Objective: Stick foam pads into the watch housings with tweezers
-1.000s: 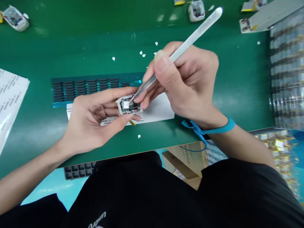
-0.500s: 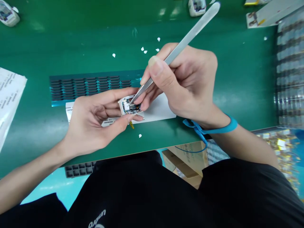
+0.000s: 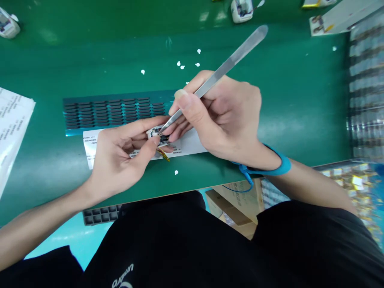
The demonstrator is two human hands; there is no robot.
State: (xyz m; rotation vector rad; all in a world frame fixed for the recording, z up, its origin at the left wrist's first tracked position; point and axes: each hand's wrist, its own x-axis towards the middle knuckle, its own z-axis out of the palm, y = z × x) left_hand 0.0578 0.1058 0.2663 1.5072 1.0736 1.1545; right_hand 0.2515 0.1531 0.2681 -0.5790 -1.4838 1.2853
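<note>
Between the thumb and fingers of my left hand point(image 3: 121, 154) is a small white device housing point(image 3: 152, 131), its open side facing up with circuit parts showing. A yellow-brown strip point(image 3: 163, 154) sticks out below it. My right hand point(image 3: 228, 116) grips metal tweezers point(image 3: 214, 78) like a pen, their tip down inside the housing. Whether the tip pinches anything is too small to tell. Under both hands lies a white printed sheet point(image 3: 90, 146). Just behind my left hand is a blue sheet with rows of dark strips point(image 3: 115, 107).
Several small white round tabs point(image 3: 182, 67) lie on the green table point(image 3: 285, 88). Similar white housings point(image 3: 242, 11) stand at the far edge. Printed sheets point(image 3: 13, 124) lie at left, stacked trays point(image 3: 366, 92) at right. A blue wrist strap point(image 3: 277, 166) with a cord circles my right wrist.
My right hand and the tweezers have shifted left and toward me. My left thumb has moved over the housing's near edge, and the yellow-brown strip shows more.
</note>
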